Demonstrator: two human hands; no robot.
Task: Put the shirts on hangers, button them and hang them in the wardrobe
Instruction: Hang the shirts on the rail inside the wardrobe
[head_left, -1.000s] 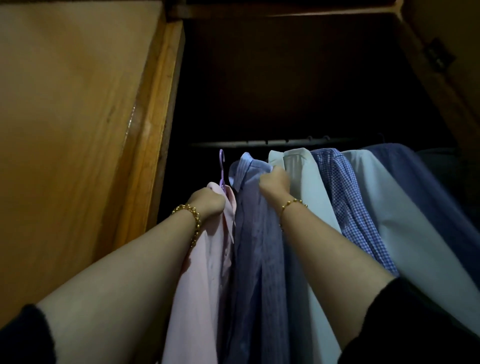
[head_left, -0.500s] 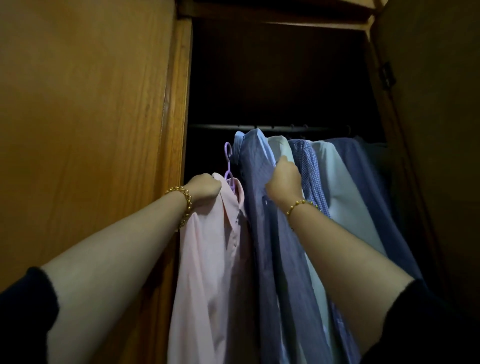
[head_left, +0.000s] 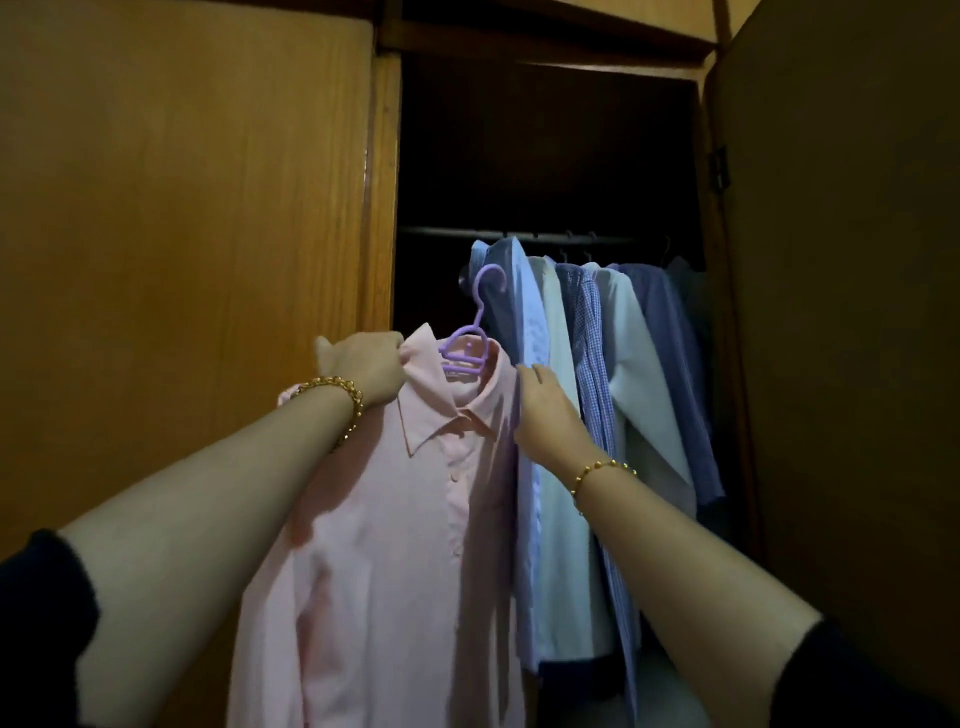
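Note:
A buttoned pink shirt (head_left: 415, 519) hangs on a purple hanger (head_left: 470, 332) in front of the open wardrobe. The hook sits below the dark rail (head_left: 519, 235), not on it. My left hand (head_left: 366, 366) grips the shirt's left shoulder by the collar. My right hand (head_left: 545, 415) lies at the shirt's right shoulder, fingers fairly straight, against the neighbouring light blue shirt (head_left: 524, 322). Several shirts, blue, white and checked (head_left: 592, 353), hang on the rail to the right.
The closed wooden door (head_left: 182, 260) fills the left side, its frame post (head_left: 382, 208) right beside the pink shirt. The open right door (head_left: 841, 312) stands in shadow. A stretch of rail left of the hung shirts is bare.
The pink shirt has turned front-on and come back out of the wardrobe. My right hand has left the blue shirt's collar and dropped to the pink shirt's right shoulder. The view has pulled back.

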